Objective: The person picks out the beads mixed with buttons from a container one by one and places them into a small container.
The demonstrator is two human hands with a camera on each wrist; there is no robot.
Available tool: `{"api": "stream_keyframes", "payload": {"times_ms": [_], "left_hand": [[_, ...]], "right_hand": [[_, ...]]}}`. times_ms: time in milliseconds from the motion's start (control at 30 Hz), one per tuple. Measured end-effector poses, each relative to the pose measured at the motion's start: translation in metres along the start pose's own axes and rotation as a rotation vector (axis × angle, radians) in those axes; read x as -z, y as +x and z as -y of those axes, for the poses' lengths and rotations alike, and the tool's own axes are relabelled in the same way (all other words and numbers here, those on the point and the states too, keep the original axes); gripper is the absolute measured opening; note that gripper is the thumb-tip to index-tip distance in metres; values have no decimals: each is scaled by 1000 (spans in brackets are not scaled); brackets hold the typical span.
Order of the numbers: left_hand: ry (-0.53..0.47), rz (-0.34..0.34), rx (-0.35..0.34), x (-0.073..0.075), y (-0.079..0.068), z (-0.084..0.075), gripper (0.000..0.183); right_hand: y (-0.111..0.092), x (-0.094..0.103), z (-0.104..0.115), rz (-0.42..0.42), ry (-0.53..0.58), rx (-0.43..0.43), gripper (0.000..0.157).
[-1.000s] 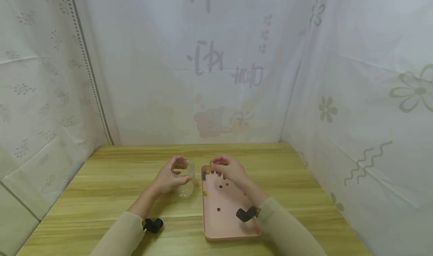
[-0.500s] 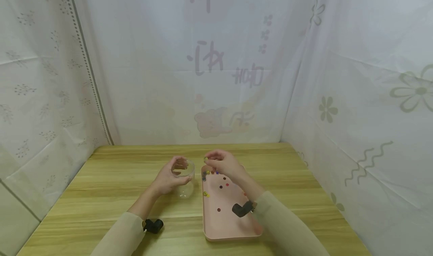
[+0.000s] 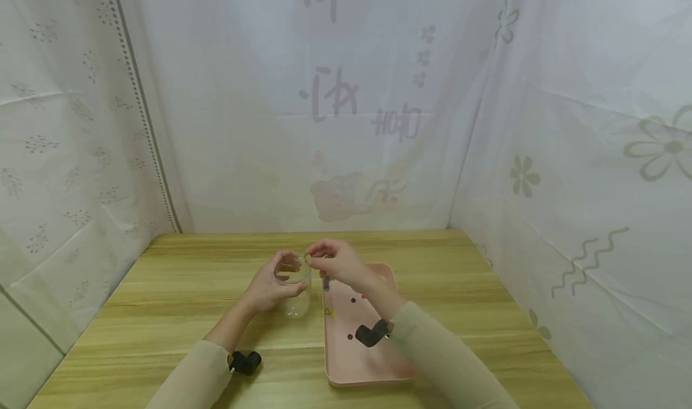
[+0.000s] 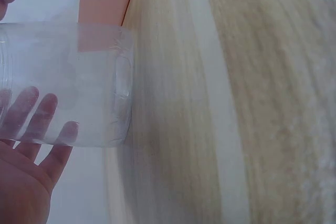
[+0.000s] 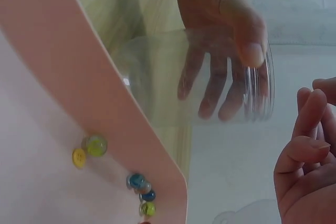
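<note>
The left hand (image 3: pixel 273 284) wraps the upper part of a clear jar (image 3: pixel 296 304) — thumb on one side, spread fingers curved around the other. The jar is upright, mouth facing up, to the left of a pink tray (image 3: pixel 346 364) on the wood-grain table (image 3: pixel 216 256). Contact between the jar's base and the table cannot be confirmed.

The right hand (image 3: pixel 342 266) is positioned above the jar's mouth, at its right side. Thumb and fingertips are closed in a pinch on a small yellow-green piece (image 3: pixel 307 257); its exact type is too small to tell in the head view.

Inside the tray, along the wall nearest the jar, a yellow button (image 5: pixel 79 158) lies just beside a yellow-green marble (image 5: pixel 95 145). Near the corner sits a cluster — blue marbles (image 5: pixel 136 181) and a second yellow-green marble (image 5: pixel 148 209). Two dark red pieces (image 3: pixel 349 337) lie farther in on the tray floor. A black device (image 3: pixel 245 362) is worn at the left wrist, and a matching black unit (image 3: pixel 372 334) at the right.
</note>
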State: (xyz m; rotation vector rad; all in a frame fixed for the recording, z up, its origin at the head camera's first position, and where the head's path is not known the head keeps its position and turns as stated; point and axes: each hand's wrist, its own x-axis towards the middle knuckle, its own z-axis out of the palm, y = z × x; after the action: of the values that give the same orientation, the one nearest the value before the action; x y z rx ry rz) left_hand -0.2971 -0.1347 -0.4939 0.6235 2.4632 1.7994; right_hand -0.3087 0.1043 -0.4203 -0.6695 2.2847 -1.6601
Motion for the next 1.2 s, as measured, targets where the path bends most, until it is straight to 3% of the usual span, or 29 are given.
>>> {"api": "stream_keyframes", "payload": {"times_ms": [300,633,833,1200], "left_hand": [[21,-3,9,0,0,-3,67],[16,-2,-28,0,-1,-2,65],[-4,1,-2,0,-2,-2,67],[8,-7,-2,0,-1,-1,71]], "right_hand": [[-2,-13,-2,55,-97,35,35],[-4,-15,-4,72,-116,62,25],[-4,-5,-7,54,-73,46,32],[-17,30,-19,-29,-58,-9,26]]}}
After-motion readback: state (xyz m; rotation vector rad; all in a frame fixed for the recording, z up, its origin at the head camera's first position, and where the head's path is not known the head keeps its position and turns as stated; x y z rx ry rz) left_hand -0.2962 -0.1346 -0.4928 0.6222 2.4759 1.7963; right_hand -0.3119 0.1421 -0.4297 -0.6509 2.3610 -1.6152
